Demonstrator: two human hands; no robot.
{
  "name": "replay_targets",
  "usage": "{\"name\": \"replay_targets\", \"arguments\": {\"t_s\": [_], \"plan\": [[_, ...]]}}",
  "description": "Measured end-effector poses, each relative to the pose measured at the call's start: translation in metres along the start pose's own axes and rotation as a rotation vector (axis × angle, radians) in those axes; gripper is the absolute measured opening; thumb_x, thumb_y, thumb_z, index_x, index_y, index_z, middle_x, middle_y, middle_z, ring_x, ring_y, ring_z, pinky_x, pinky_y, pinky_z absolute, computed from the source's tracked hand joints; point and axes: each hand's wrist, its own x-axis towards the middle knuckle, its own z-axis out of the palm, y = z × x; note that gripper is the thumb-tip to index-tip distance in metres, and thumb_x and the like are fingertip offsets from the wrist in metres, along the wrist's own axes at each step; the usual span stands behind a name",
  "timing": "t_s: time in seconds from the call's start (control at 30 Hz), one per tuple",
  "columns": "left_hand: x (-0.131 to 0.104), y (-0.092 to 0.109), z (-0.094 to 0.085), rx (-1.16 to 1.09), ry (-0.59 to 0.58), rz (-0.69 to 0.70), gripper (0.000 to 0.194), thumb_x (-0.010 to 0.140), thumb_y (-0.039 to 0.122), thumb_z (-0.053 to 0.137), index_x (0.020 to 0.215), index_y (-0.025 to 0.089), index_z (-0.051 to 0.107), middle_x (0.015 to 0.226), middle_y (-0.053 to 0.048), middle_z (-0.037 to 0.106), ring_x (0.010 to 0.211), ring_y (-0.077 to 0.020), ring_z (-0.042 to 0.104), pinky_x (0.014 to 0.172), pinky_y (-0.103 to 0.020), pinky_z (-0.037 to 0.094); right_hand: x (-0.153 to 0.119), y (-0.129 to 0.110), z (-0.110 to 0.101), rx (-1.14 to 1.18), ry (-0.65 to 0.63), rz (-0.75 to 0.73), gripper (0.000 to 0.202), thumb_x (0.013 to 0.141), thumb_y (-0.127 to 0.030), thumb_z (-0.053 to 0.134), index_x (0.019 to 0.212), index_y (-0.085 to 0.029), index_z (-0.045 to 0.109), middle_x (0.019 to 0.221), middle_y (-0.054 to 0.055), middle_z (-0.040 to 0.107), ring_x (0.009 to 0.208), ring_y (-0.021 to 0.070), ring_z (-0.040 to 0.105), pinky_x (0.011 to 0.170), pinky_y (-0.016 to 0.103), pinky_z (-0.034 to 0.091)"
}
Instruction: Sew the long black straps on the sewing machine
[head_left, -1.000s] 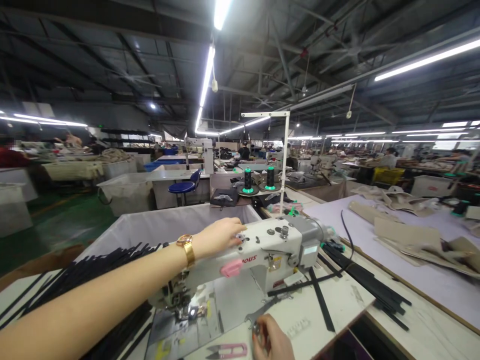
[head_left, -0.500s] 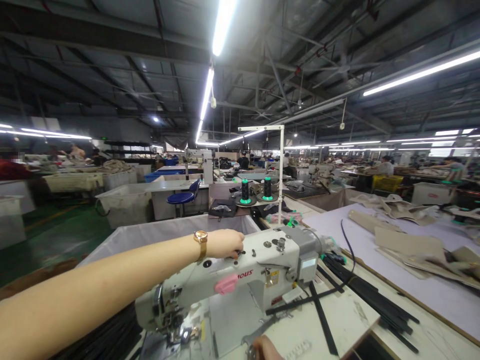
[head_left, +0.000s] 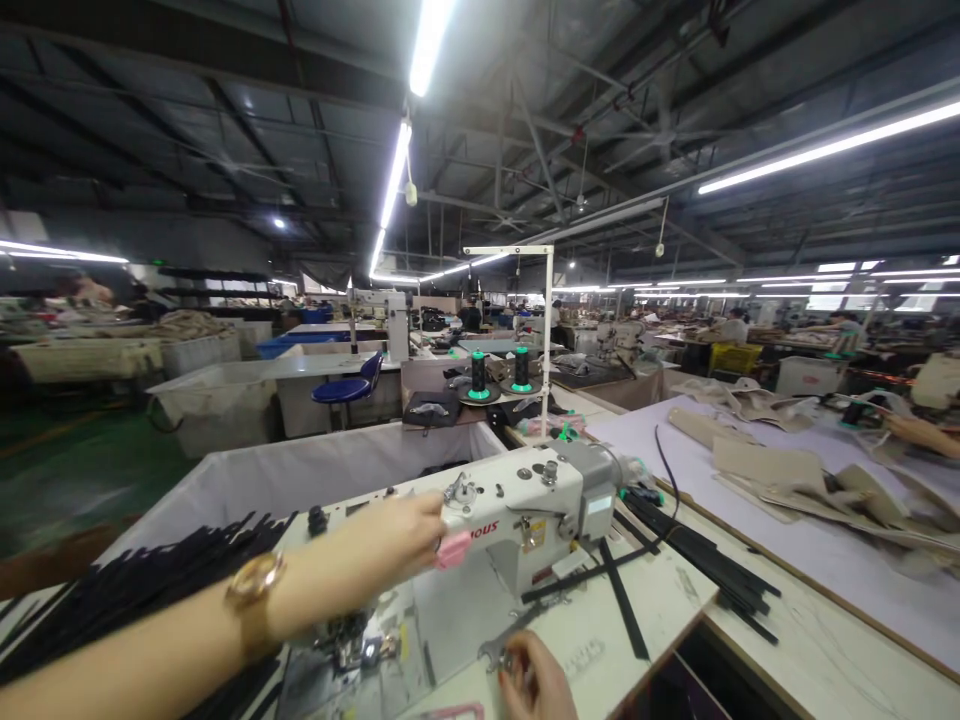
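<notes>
A white sewing machine (head_left: 495,480) with red lettering stands in front of me. My left hand (head_left: 412,525), with a gold watch on its wrist, reaches across the machine's arm; its fingertips are by a pink pad (head_left: 453,550) on the machine's front. Motion smears those fingers, so their grip is unclear. Just behind them, the bobbin winder (head_left: 461,490) shows on the machine's top. Lower down, over the white table, the fingers of my right hand (head_left: 538,682) are curled in a pinch around a small metal piece, mostly hidden. A metal wrench (head_left: 499,645) lies by its fingertips.
Black strips (head_left: 720,570) lie on the table at right, and a pile of them (head_left: 165,590) at left. Two black thread cones (head_left: 478,375) stand behind the machine beside a white thread stand (head_left: 547,340). Beige pieces (head_left: 795,480) cover the right-hand table.
My left hand has come down from the machine's top toward the pink pad, uncovering the bobbin winder. My right hand shows more fully now. The view has shifted a little to the right.
</notes>
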Motion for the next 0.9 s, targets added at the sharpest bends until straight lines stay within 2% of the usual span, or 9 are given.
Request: {"name": "replay_targets", "arguments": {"t_s": [0.07,0.1,0.2,0.3,0.4,0.47,0.57,0.8,0.9], "plan": [[-0.031,0.009,0.041,-0.152,0.047,-0.054,0.016,0.086,0.019,0.054,0.096,0.022,0.066,0.094,-0.005,0.059,0.082,-0.0176,0.06,0.072,-0.025,0.048,0.023,-0.034,-0.024,0.077,0.011,-0.073,0.017,0.08,-0.03,0.054,0.094,-0.021,0.059,0.071,0.002,0.06,0.059,0.0159,0.057,0.048,0.024,0.043],[-0.043,0.012,0.06,-0.239,0.077,-0.081,0.015,0.086,0.02,0.054,0.096,0.022,0.065,0.094,-0.005,0.058,0.082,-0.0176,0.06,0.072,-0.025,0.048,0.04,-0.056,-0.038,0.076,0.046,-0.146,0.02,0.083,-0.03,0.053,0.1,-0.02,0.058,0.075,0.003,0.061,0.064,0.0163,0.059,0.056,0.025,0.047],[-0.062,0.017,0.107,-0.575,0.223,-0.249,0.016,0.088,0.03,0.056,0.095,0.019,0.064,0.088,-0.004,0.053,0.075,-0.0161,0.058,0.063,-0.023,0.049,0.104,-0.129,-0.071,-0.105,0.029,-0.345,0.019,0.086,-0.029,0.054,0.101,-0.02,0.061,0.086,0.005,0.065,0.076,0.0168,0.059,0.069,0.027,0.047],[-0.068,0.02,0.14,-0.914,0.394,-0.368,0.034,0.085,0.05,0.06,0.092,0.018,0.066,0.087,-0.004,0.049,0.072,-0.0162,0.058,0.062,-0.025,0.05,0.161,-0.18,-0.078,-0.405,-0.167,-0.449,0.017,0.083,-0.024,0.057,0.097,-0.016,0.064,0.087,0.006,0.068,0.077,0.0158,0.058,0.071,0.027,0.044],[-0.071,0.022,0.162,-1.16,0.524,-0.455,0.049,0.075,0.063,0.067,0.089,0.017,0.067,0.085,-0.003,0.048,0.063,-0.014,0.058,0.06,-0.028,0.05,0.189,-0.197,-0.068,-0.495,-0.301,-0.479,0.014,0.078,-0.022,0.063,0.087,-0.015,0.07,0.077,0.004,0.071,0.066,0.0133,0.056,0.062,0.024,0.039],[-0.073,0.021,0.168,-1.26,0.555,-0.494,0.051,0.071,0.065,0.07,0.087,0.017,0.067,0.082,-0.001,0.048,0.06,-0.0133,0.057,0.06,-0.028,0.05,0.195,-0.197,-0.062,-0.521,-0.346,-0.494,0.013,0.076,-0.022,0.065,0.084,-0.016,0.073,0.073,0.003,0.072,0.062,0.0122,0.056,0.059,0.023,0.037],[-0.075,0.021,0.166,-1.314,0.591,-0.501,0.05,0.068,0.063,0.074,0.085,0.017,0.068,0.079,0.0,0.047,0.059,-0.0129,0.056,0.059,-0.028,0.049,0.196,-0.197,-0.061,-0.571,-0.385,-0.5,0.014,0.076,-0.022,0.065,0.084,-0.017,0.076,0.072,0.003,0.073,0.059,0.0116,0.055,0.056,0.022,0.035],[-0.069,0.033,0.142,-1.353,0.58,-0.496,0.046,0.065,0.059,0.078,0.083,0.017,0.069,0.08,-0.002,0.054,0.062,-0.0149,0.058,0.059,-0.03,0.052,0.194,-0.199,-0.051,-0.697,-0.391,-0.474,0.015,0.077,-0.029,0.07,0.077,-0.016,0.077,0.069,0.004,0.073,0.06,0.0125,0.057,0.053,0.023,0.033],[-0.071,0.04,0.128,-1.414,0.598,-0.535,0.046,0.061,0.057,0.082,0.08,0.016,0.069,0.079,-0.003,0.058,0.059,-0.0152,0.059,0.059,-0.031,0.053,0.184,-0.196,-0.054,-0.743,-0.345,-0.476,0.018,0.083,-0.03,0.064,0.085,-0.016,0.076,0.079,0.006,0.075,0.07,0.0157,0.062,0.057,0.024,0.035]]}}
